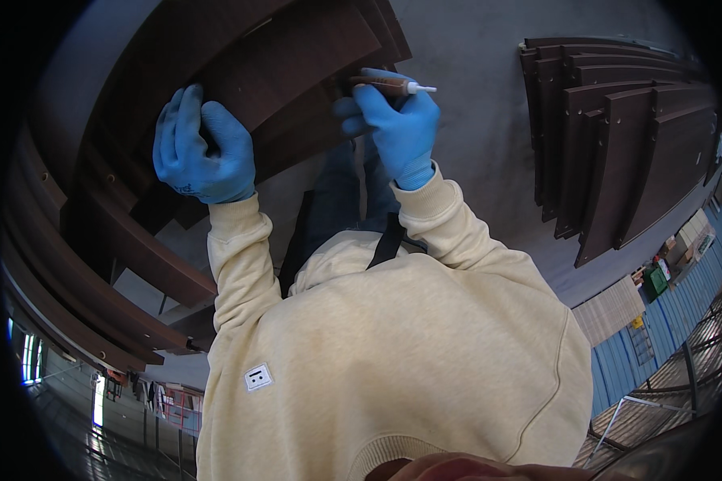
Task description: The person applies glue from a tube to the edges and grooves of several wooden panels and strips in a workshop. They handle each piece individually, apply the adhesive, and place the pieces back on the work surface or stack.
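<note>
My right hand (399, 128), in a blue work glove, is closed around a small brown squeeze tube (383, 85). The tube lies sideways in my fingers, its white narrow nozzle (421, 88) pointing right. Its far end is partly hidden behind the fingers. Under and beyond both hands lies a dark brown wood panel (297, 64). My left hand (203, 152), gloved the same way, is over the panel's left part. Its fingers stretch upward with the thumb apart, and nothing shows between them. Whether the left fingertips touch the panel, I cannot tell.
Several long dark brown boards (96, 297) lie at the left. On the grey floor (465, 72) to the right stands a stack of similar panels (626, 144) with small holes. Farther right are a beige sheet (610, 311) and a green container (655, 280) by a blue wall (618, 361).
</note>
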Available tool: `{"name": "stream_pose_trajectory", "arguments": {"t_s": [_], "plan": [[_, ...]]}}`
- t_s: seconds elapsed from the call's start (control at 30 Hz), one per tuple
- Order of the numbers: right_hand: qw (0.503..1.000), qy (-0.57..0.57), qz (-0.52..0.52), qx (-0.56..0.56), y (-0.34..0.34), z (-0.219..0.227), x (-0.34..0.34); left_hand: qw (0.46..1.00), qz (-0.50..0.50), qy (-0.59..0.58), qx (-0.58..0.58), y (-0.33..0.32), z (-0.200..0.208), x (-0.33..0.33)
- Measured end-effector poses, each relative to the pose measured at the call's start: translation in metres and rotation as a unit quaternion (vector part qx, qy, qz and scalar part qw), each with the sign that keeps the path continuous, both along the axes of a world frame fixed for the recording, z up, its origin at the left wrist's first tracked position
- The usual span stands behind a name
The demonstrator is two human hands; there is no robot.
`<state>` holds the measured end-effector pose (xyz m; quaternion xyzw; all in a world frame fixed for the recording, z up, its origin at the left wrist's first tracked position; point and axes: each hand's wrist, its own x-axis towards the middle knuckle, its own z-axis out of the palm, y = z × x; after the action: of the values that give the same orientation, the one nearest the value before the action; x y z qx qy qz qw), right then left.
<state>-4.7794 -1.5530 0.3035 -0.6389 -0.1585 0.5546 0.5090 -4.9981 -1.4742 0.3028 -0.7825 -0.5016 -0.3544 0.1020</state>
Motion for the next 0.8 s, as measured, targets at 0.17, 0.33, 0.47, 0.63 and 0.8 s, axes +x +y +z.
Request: {"name": "stream_pose_trajectory", "arguments": {"t_s": [0.17,0.33,0.47,0.63,0.8], "plan": [[0.991,-0.042,-0.119,0.035,0.002,-0.008,0.037,0.999,0.041,0.007,-0.011,-0.008,0.002,0.006],[0.985,-0.11,-0.126,0.031,0.002,0.001,0.048,0.999,0.044,0.014,-0.014,-0.008,0.003,0.006],[0.994,-0.088,-0.042,0.05,-0.004,0.013,0.02,0.999,0.032,0.006,-0.01,-0.007,0.005,0.009],[0.985,-0.156,0.042,0.058,0.0,0.007,-0.012,1.0,0.009,-0.008,-0.027,-0.004,0.008,0.005],[0.968,-0.246,0.012,0.054,0.005,-0.003,0.004,1.0,0.006,-0.013,-0.006,-0.002,0.003,0.001]]}}
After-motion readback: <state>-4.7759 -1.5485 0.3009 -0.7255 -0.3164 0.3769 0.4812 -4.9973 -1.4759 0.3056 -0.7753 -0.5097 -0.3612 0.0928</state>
